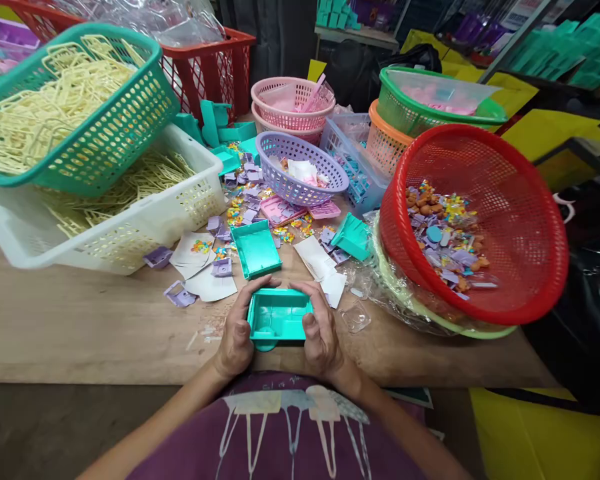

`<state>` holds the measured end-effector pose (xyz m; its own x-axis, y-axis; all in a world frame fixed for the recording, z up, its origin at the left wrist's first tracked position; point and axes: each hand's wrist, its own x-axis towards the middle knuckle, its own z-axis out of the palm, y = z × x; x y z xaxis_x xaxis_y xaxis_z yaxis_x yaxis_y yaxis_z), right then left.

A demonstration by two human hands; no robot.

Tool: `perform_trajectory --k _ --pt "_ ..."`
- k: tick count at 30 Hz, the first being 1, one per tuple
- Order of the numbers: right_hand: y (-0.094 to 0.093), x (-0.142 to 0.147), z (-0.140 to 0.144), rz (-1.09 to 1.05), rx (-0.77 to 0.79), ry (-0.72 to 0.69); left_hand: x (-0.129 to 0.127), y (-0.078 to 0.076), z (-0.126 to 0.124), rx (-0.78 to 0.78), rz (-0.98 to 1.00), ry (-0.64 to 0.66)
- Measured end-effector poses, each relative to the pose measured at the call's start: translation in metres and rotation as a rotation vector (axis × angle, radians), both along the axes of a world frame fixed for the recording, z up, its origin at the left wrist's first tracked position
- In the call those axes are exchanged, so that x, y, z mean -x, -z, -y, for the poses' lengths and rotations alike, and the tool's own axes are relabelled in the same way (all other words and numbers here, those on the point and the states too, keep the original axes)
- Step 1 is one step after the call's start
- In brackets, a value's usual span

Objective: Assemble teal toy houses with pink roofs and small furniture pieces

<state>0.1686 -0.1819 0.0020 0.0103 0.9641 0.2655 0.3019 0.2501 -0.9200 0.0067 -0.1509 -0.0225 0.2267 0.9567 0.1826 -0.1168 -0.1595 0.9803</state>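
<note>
While resting on the table, both hands, left and right, clamp the teal tray between curled fingers.

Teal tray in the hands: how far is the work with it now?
Done: nothing finished shows. In hand: the left hand and right hand grip the teal tray, which looks empty. Left: another teal tray, purple pieces and paper slips lie loose on the table; the red basket holds many small parts.

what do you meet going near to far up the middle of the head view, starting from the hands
teal tray held between left hand and right hand → open teal box → pink tray → purple basket → pink baskets
</note>
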Motion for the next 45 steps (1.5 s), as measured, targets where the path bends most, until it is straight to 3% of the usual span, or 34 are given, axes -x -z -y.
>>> perform_trajectory --k 7,10,13,15,20,23,26,29,33,39,42,45 --pt "-0.002 0.018 -0.003 -0.114 -0.091 0.103 0.006 -0.008 -0.007 -0.147 -0.099 -0.105" --pt "-0.001 0.017 -0.004 -0.118 -0.080 0.101 0.008 -0.005 -0.013 -0.127 -0.142 -0.058" --pt "-0.008 0.002 -0.010 -0.051 -0.028 -0.018 0.016 -0.008 -0.021 -0.159 -0.245 0.032" --pt "-0.016 -0.013 -0.021 0.022 -0.030 -0.086 0.026 -0.015 -0.032 -0.303 -0.328 0.042" --pt "-0.022 -0.035 -0.087 0.405 -0.151 -0.032 0.043 -0.026 -0.081 -0.574 -0.733 -0.199" --pt "-0.006 -0.034 -0.130 0.598 -0.159 -0.048 0.045 -0.020 -0.104 -0.657 -0.971 -0.094" --pt "0.010 -0.032 -0.150 0.660 -0.125 -0.085 0.048 -0.015 -0.110 -0.684 -1.065 -0.017" --pt "0.016 -0.035 -0.147 0.721 -0.109 -0.119 0.055 -0.017 -0.103 -0.652 -1.076 0.026" --pt "0.007 -0.041 -0.131 0.798 -0.103 -0.135 0.057 -0.026 -0.094 -0.611 -1.045 0.086" --pt "-0.018 -0.041 -0.125 0.800 -0.140 -0.055 0.032 -0.050 -0.113 -0.752 -1.004 0.055" --pt "-0.040 -0.040 -0.138 0.671 -0.221 0.033 0.006 -0.077 -0.141 -0.875 -0.953 0.053" --pt "-0.062 -0.041 -0.166 0.629 -0.174 0.182 -0.029 -0.107 -0.184 -0.852 -1.081 0.054"
